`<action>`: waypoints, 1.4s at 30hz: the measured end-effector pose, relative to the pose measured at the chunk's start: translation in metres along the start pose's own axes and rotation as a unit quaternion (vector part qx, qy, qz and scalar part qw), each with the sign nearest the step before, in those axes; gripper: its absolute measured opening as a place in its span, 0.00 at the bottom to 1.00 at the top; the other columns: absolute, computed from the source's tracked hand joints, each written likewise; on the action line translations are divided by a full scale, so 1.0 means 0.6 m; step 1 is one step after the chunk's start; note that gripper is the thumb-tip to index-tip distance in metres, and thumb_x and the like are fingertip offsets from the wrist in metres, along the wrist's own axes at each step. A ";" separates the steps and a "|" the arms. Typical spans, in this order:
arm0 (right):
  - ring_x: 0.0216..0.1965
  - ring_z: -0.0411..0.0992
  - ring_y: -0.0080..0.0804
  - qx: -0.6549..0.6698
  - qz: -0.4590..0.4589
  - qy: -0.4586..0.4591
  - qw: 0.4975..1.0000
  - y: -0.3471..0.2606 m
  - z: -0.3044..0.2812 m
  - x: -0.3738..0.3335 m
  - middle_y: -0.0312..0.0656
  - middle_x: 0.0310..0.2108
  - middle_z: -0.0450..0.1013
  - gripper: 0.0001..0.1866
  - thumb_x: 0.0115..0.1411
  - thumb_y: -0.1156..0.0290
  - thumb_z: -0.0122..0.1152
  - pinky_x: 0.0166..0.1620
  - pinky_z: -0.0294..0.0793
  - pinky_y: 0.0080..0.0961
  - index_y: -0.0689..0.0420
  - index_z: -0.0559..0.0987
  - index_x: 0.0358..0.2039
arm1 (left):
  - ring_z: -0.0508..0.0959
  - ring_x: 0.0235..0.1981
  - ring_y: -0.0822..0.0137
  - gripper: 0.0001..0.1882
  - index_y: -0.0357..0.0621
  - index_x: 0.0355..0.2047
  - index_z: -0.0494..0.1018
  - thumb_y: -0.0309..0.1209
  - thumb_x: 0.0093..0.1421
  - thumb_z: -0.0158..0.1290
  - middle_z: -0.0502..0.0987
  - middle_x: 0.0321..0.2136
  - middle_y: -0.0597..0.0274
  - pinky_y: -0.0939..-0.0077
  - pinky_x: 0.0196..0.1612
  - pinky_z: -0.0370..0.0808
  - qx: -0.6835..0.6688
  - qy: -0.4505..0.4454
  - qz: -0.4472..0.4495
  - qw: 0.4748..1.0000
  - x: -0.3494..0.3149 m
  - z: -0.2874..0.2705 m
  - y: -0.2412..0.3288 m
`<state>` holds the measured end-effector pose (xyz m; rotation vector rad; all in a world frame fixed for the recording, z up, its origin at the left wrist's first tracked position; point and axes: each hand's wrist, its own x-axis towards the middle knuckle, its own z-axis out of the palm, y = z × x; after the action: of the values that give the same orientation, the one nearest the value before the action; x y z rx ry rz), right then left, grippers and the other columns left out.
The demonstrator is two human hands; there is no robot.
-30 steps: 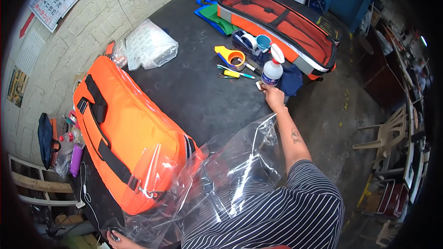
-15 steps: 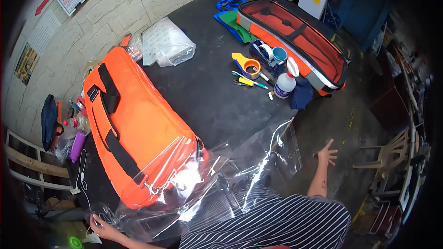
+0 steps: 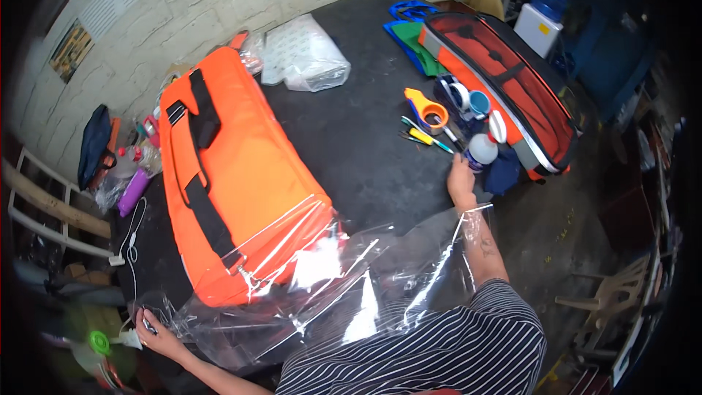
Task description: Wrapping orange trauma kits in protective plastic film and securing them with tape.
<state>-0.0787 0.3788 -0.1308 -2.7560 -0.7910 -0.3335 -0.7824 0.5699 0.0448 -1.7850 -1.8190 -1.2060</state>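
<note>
My right hand [image 3: 461, 185] reaches up the table beside a spray bottle [image 3: 482, 150], its fingers drawn together by the bottle's base. Whatever they hold is hidden. My left hand [image 3: 151, 330] is at the lower left with fingers closed round a small dark object that I cannot make out, next to the edge of a clear plastic sheet [image 3: 351, 312]. That sheet spreads across the table's front, overlapping the near end of an orange bag [image 3: 241, 153] with black straps. Just beyond my right hand lie pens [image 3: 423, 136] and an orange tape dispenser [image 3: 428, 108].
A second orange bag [image 3: 504, 77] with a mesh top lies at the right, beside tape rolls [image 3: 479, 104] and dark blue cloth [image 3: 502, 170]. A plastic-wrapped pack [image 3: 306, 55] rests near the wall. A purple bottle [image 3: 133, 192] and a white cable [image 3: 132, 249] are at the left.
My right hand has moved from beside the table, fingers spread, up to the spray bottle and pens, its fingers now together. My left hand stays low by the sheet. The view has shifted.
</note>
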 end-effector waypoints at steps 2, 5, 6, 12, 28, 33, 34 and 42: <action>0.32 0.75 0.51 0.035 -0.037 -0.001 0.999 -0.007 0.003 0.014 0.52 0.35 0.71 0.07 0.57 0.79 0.47 0.34 0.76 0.42 0.60 0.70 0.37 | 0.72 0.46 0.52 0.17 0.35 0.46 0.72 0.36 0.62 0.49 0.74 0.44 0.48 0.62 0.51 0.65 -0.004 -0.014 0.004 1.000 0.005 -0.028 -0.012; 0.33 0.73 0.54 0.080 -0.034 0.057 0.995 -0.007 -0.003 0.049 0.54 0.35 0.71 0.08 0.60 0.78 0.44 0.33 0.73 0.45 0.61 0.71 0.38 | 0.64 0.55 0.51 0.28 0.41 0.57 0.64 0.45 0.61 0.48 0.68 0.52 0.47 0.60 0.59 0.56 -0.009 -0.046 0.094 0.995 0.027 -0.028 0.024; 0.34 0.73 0.54 0.066 -0.047 0.060 0.995 0.009 0.009 0.071 0.54 0.34 0.71 0.09 0.59 0.80 0.44 0.34 0.73 0.44 0.62 0.71 0.39 | 0.61 0.57 0.49 0.35 0.42 0.59 0.62 0.51 0.58 0.49 0.64 0.56 0.46 0.57 0.60 0.53 -0.034 -0.038 0.095 0.994 0.036 -0.018 0.041; 0.19 0.72 0.38 0.206 -0.087 0.081 0.971 0.007 -0.046 0.160 0.46 0.16 0.69 0.04 0.52 0.78 0.54 0.24 0.71 0.31 0.60 0.69 0.22 | 0.58 0.57 0.47 0.56 0.35 0.61 0.55 0.51 0.36 0.67 0.58 0.58 0.51 0.58 0.59 0.55 0.000 -0.046 0.163 0.985 0.127 0.010 0.218; 0.22 0.67 0.17 0.585 -0.377 -0.171 0.697 -0.439 -0.465 0.097 0.31 0.28 0.71 0.26 0.47 0.82 0.64 0.26 0.66 0.14 0.57 0.70 0.49 | 0.75 0.40 0.50 0.35 0.35 0.61 0.55 0.13 0.50 0.45 0.58 0.56 0.46 0.66 0.40 0.76 -0.292 0.101 0.242 0.920 0.312 0.197 0.526; 0.19 0.62 0.12 0.566 -0.302 -0.069 0.764 -0.401 -0.480 0.185 0.29 0.17 0.67 0.08 0.56 0.72 0.62 0.23 0.58 0.11 0.62 0.76 0.33 | 0.74 0.23 0.70 0.38 0.51 0.65 0.49 0.10 0.56 0.37 0.64 0.54 0.51 0.78 0.28 0.75 -0.464 -0.025 0.175 0.868 0.273 0.219 0.465; 0.19 0.62 0.12 0.567 -0.294 -0.070 0.767 -0.403 -0.482 0.188 0.29 0.17 0.68 0.07 0.57 0.71 0.61 0.22 0.58 0.11 0.62 0.76 0.30 | 0.73 0.23 0.74 0.38 0.54 0.66 0.47 0.11 0.57 0.37 0.65 0.54 0.51 0.80 0.26 0.74 -0.534 -0.098 0.121 0.831 0.266 0.215 0.463; 0.15 0.59 0.12 0.546 -0.293 -0.075 0.781 -0.434 -0.532 0.160 0.28 0.13 0.64 0.16 0.61 0.61 0.57 0.20 0.55 0.14 0.59 0.74 0.22 | 0.74 0.21 0.77 0.40 0.61 0.67 0.41 0.15 0.60 0.41 0.68 0.50 0.50 0.83 0.18 0.72 -0.597 -0.137 0.038 0.790 0.260 0.186 0.414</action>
<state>-0.1884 0.5424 0.2438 -1.4113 -1.3245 0.2189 -0.5409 0.7214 0.1766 -2.6798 -0.9953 -2.4848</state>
